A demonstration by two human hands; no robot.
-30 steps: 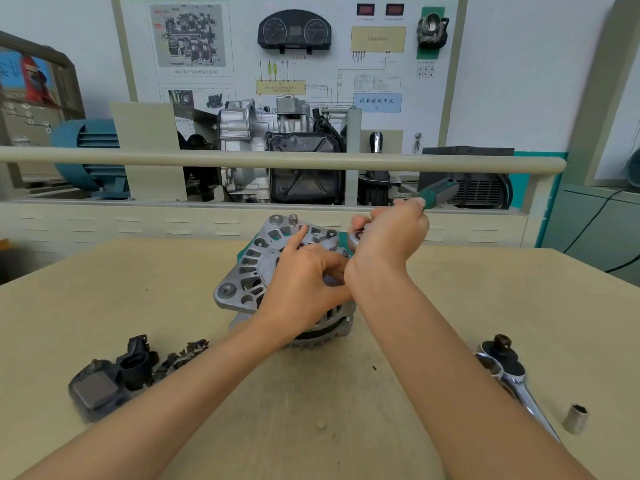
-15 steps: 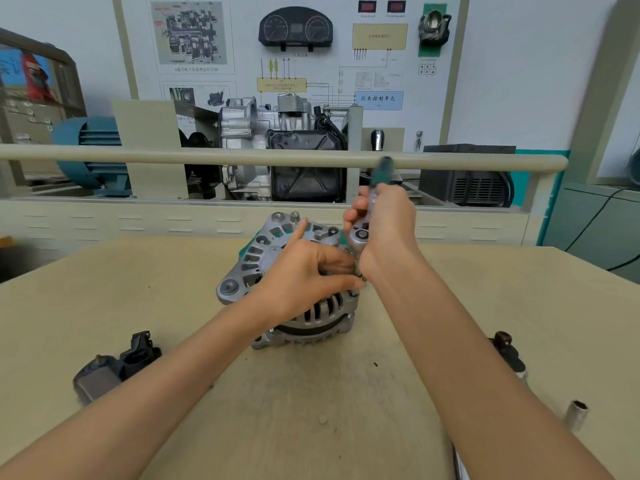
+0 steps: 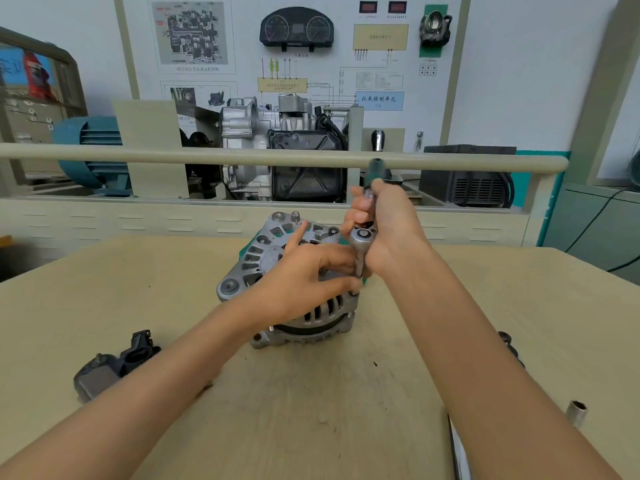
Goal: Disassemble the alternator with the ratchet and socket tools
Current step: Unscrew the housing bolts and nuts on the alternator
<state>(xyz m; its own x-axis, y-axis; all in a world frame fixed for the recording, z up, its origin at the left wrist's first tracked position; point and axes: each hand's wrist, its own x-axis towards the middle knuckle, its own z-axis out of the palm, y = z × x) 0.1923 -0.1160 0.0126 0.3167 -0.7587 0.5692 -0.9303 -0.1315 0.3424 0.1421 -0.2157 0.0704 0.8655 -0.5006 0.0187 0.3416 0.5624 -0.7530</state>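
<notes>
The alternator [image 3: 294, 289] sits near the middle of the counter [image 3: 104, 306], tilted so that its ribbed rear housing faces us; we judge this keeps the housing bolts within reach. Our right hand [image 3: 388, 233] wraps its grip around the ratchet [image 3: 362, 237], whose handle points up and away from the alternator while its head sits at the alternator's right edge. Our left hand [image 3: 304, 271] rests on the housing, index finger extended, the other fingers pinching the socket [image 3: 358, 268] below the ratchet head. We judge this steadies the drive on the fastener during each stroke.

The fastener itself is hidden behind the fingers, so we cannot confirm seating. Left of the alternator lies a dark removed component [image 3: 110, 365]. Right of the alternator, our forearm covers most of a second ratchet [image 3: 459, 448], and a loose socket [image 3: 576, 412] stands near the frame edge.
</notes>
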